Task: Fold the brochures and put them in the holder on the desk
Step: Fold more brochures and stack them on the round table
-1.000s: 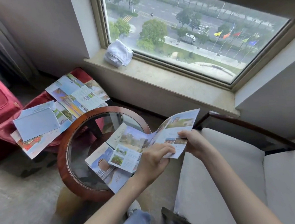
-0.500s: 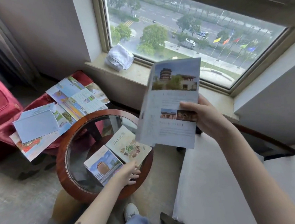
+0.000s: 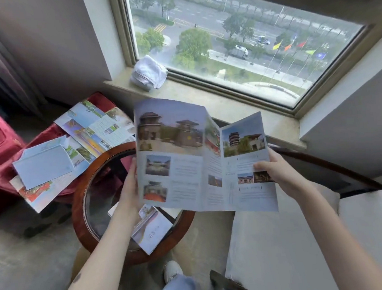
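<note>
Head view: we hold an open brochure (image 3: 200, 158) in the air with both hands, our left hand (image 3: 129, 189) gripping its left edge and our right hand (image 3: 280, 174) pinching its right panel. Below it, folded brochures (image 3: 151, 229) lie on the round glass bench (image 3: 102, 199); more unfolded brochures (image 3: 91, 130) rest on the red seat (image 3: 0, 173).

Single head cam, looks fwd/down, close over brochure (image 3: 200, 158), window (image 3: 245, 36) beyond.
</note>
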